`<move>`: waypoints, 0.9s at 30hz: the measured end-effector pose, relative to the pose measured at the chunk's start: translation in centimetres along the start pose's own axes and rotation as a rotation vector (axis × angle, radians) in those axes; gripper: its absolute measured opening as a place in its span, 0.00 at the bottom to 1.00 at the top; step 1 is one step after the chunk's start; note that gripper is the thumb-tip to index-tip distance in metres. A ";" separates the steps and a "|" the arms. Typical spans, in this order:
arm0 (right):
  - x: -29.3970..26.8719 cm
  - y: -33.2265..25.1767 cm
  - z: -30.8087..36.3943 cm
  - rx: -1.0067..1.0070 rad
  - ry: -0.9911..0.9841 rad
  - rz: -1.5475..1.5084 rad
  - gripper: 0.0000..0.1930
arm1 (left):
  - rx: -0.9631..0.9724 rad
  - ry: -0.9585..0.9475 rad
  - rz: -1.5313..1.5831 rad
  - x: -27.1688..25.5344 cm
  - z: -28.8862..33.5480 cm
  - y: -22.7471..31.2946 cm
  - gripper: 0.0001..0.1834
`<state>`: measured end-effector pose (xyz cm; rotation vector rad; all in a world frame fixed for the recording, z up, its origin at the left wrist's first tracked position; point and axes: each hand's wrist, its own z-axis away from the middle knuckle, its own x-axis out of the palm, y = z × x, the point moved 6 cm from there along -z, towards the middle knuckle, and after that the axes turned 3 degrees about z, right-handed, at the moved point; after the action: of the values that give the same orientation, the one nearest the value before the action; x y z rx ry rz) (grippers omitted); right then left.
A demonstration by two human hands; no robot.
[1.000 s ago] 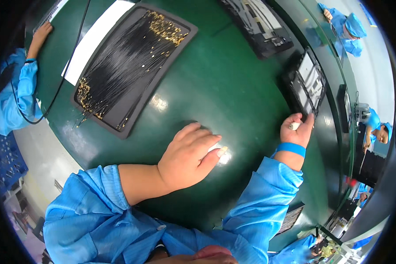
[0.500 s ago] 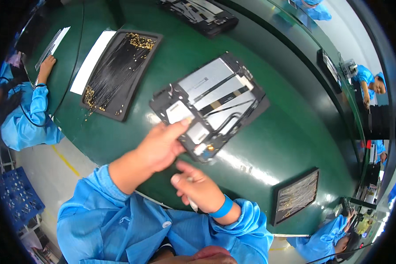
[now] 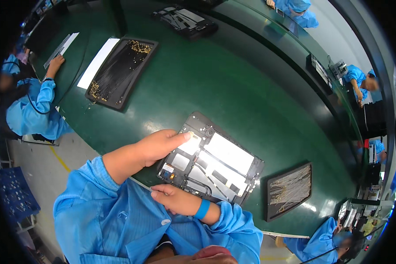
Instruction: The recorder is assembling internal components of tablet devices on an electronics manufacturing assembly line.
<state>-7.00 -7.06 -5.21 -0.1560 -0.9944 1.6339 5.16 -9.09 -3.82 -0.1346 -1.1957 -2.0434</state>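
Hands [image 3: 162, 146] sit at a flat, silver-panelled rectangular device [image 3: 212, 163]

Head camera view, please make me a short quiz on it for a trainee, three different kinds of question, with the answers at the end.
1. Multiple choice. What does the left hand grip?
A, a blue crate
B, an opened flat device
C, a spiral notebook

2. True or false. The tray of dark, gold-tipped cables lies to the left of the device.

3. Fill in the colour. The wristband next to the right hand is ____.

Key: 1, B; 2, true; 3, blue.
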 end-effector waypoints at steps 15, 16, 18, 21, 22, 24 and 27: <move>-2.2 -0.5 -0.1 -0.245 0.111 -0.539 0.33 | 0.241 1.450 -1.446 -21.8 2.6 11.3 0.18; -2.4 -0.3 -0.3 -0.211 0.121 -0.543 0.34 | 0.301 1.410 -1.396 -22.0 2.3 11.7 0.16; -2.6 -0.1 -0.3 -0.217 0.107 -0.578 0.33 | 0.376 1.391 -1.361 -21.1 2.5 12.3 0.14; -2.8 -0.5 -0.2 -0.202 0.089 -0.585 0.32 | 0.484 1.430 -1.317 -19.5 2.6 12.8 0.14; -2.9 -0.6 -0.2 -0.184 0.088 -0.563 0.31 | 0.556 1.400 -1.292 -19.1 2.8 13.1 0.14; -3.3 -0.6 -0.3 -0.194 0.100 -0.559 0.30 | 0.629 1.349 -1.282 -17.5 3.5 13.6 0.14; -4.0 -0.8 -0.1 -0.200 0.138 -0.557 0.29 | 0.676 1.349 -1.323 -16.9 3.9 13.7 0.15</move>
<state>-5.00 -10.45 -6.35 -0.1109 -0.9857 1.0040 25.09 -0.53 0.72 2.4268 -0.9026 -1.6416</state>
